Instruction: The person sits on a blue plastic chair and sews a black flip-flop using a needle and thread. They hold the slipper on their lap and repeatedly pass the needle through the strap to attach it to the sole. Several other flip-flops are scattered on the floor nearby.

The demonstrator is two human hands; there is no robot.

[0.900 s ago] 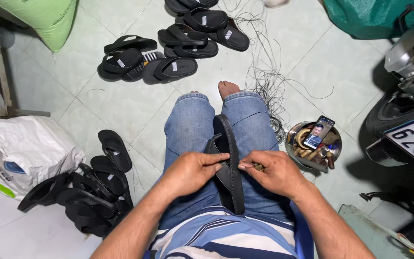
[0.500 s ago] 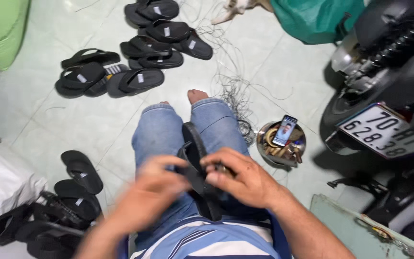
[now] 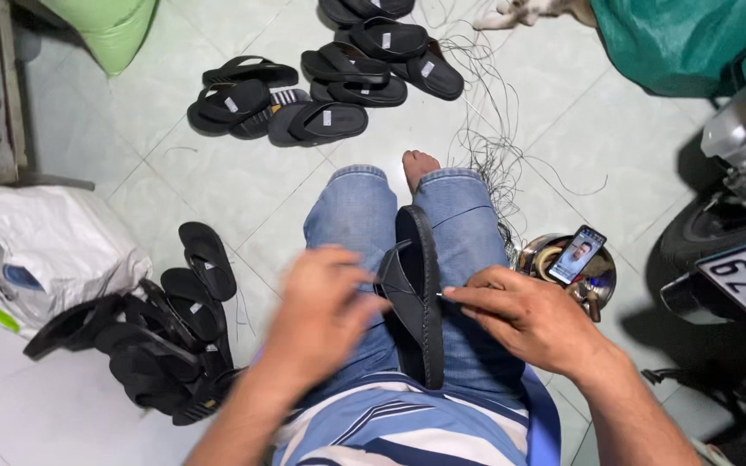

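A person in blue jeans is sitting on the floor (image 3: 218, 185), holding one black sandal (image 3: 420, 293) on edge along the lap. The left hand (image 3: 321, 315), blurred, is lying against the sandal's strap side; whether its grip is clenched I cannot tell. The right hand (image 3: 528, 315) is pinching something thin at the sole's edge, too small to make out, with its fingers closed around it. One bare foot (image 3: 419, 166) is showing between the knees.

Ahead, about seven or eight black sandals (image 3: 317, 86) are lying in a loose group. To the left, a second pile (image 3: 153, 332) is holding roughly seven or eight more, overlapping so the count is uncertain. Loose thread (image 3: 489, 129) is trailing in a tangle beside the right knee. One round metal bowl (image 3: 593, 276) is carrying one phone (image 3: 577, 254), screen lit. One white plastic sack (image 3: 41, 246), one green bag (image 3: 110, 30) and one teal bag (image 3: 692, 43) are standing around. One motorbike (image 3: 736, 233) is parked at right on pale green tiles
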